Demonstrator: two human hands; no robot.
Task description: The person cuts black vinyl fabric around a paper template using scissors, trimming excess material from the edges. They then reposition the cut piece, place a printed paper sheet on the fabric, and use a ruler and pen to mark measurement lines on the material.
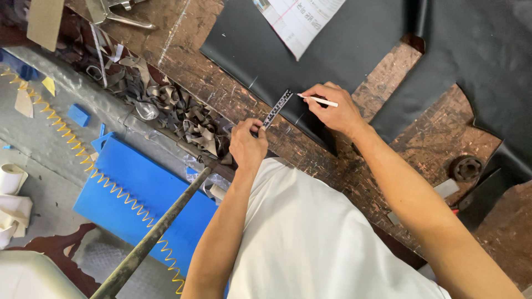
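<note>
My left hand pinches the near end of a small dark ruler laid across the edge of a black leather sheet on the worn wooden table. My right hand holds a thin white marking pencil, its tip touching the leather right beside the far end of the ruler. A second black leather piece lies to the right.
A printed paper sheet lies on the leather at the top. Leather scraps pile along the table's left edge. Metal shears rest at top left. A blue board, a yellow coiled cord and a metal pole are on the floor.
</note>
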